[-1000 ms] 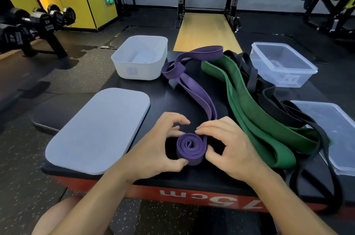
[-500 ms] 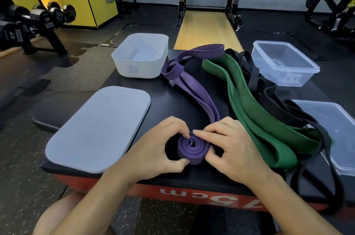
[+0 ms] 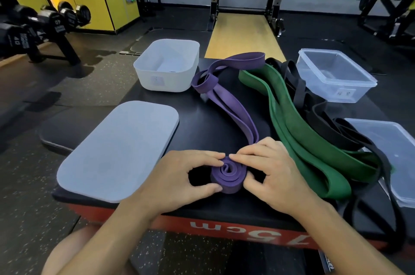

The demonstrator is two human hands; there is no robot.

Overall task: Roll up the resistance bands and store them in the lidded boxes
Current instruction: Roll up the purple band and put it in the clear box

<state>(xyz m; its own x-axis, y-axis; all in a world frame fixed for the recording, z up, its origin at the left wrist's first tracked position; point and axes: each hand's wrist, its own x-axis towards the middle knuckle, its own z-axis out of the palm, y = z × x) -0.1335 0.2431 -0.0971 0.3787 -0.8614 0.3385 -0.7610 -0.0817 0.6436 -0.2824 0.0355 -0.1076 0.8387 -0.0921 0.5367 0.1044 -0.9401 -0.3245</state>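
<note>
Both hands, left hand (image 3: 179, 175) and right hand (image 3: 274, 175), pinched a half-rolled purple band (image 3: 233, 112) on a black platform (image 3: 202, 126).

Left of the coil (image 3: 226, 179) lay a pale lid (image 3: 116, 151), with an open white box (image 3: 166, 65) beyond it. Each hand's thumb and fingers clasped its own side of the coil, while the unrolled tail ran away behind the coil. Right of the coil lay a green band (image 3: 303, 135), then tangled black bands (image 3: 332, 130), then a clear box (image 3: 334, 74) and clear lid (image 3: 395, 151).
</note>
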